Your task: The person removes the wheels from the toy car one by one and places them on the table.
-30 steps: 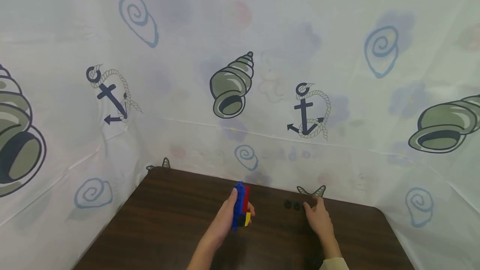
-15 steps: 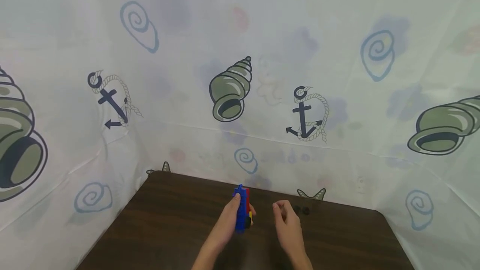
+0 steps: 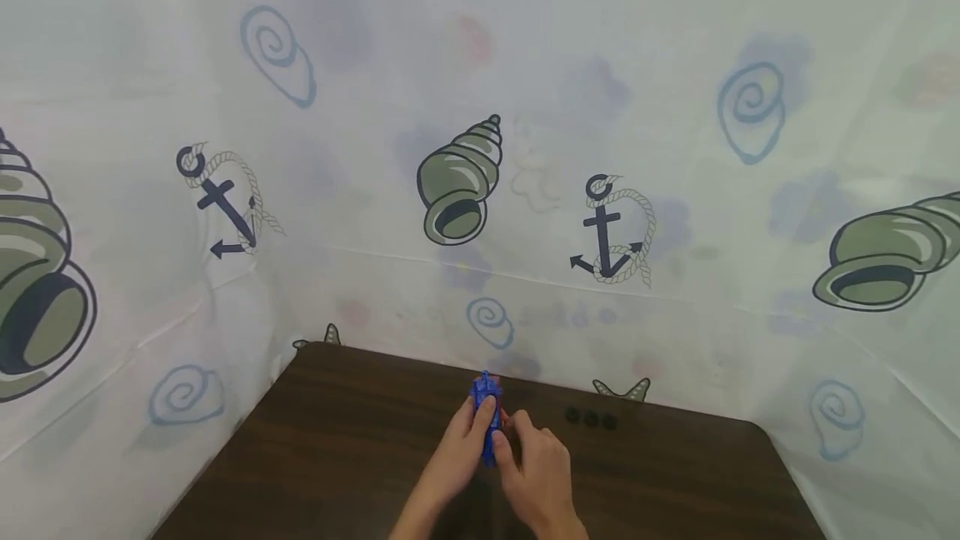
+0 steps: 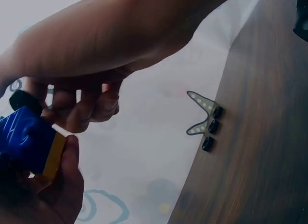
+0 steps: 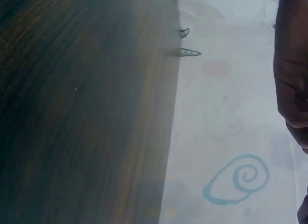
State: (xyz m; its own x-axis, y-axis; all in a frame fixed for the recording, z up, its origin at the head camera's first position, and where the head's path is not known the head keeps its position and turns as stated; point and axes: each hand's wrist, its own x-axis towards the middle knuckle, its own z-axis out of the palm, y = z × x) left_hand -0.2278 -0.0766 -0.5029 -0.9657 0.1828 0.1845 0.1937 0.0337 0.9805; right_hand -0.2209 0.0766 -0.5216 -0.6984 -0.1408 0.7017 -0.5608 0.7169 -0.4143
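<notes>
The block stack (image 3: pixel 486 415), mostly blue with a yellow brick on one side and a sliver of red, stands upright on edge above the middle of the table (image 3: pixel 337 440), lifted between the two hands. The left hand (image 3: pixel 459 450) grips it from the left, fingers curled round the blue face and the thumb under the yellow brick, as the left wrist view shows (image 4: pixel 29 147). The right hand (image 3: pixel 536 473) comes in from the right and meets the stack at its right side; its fingers are bent and its fingertips (image 4: pixel 72 120) touch the stack's upper edge. A small black piece (image 4: pixel 25 101) sits at the top of the stack, right at those fingertips; whether they pinch it cannot be told. In the right wrist view only a dark edge of the hand (image 5: pixel 292 79) shows, with no stack in sight.

To the right of the hands, well apart from them, three small black wheels (image 3: pixel 591 419) lie in a short row near the table's far edge, side by side (image 4: pixel 211 127). Behind the table hangs a white curtain (image 3: pixel 480 148) printed with shells, anchors and spirals, which wraps round the table's left and right sides too.
</notes>
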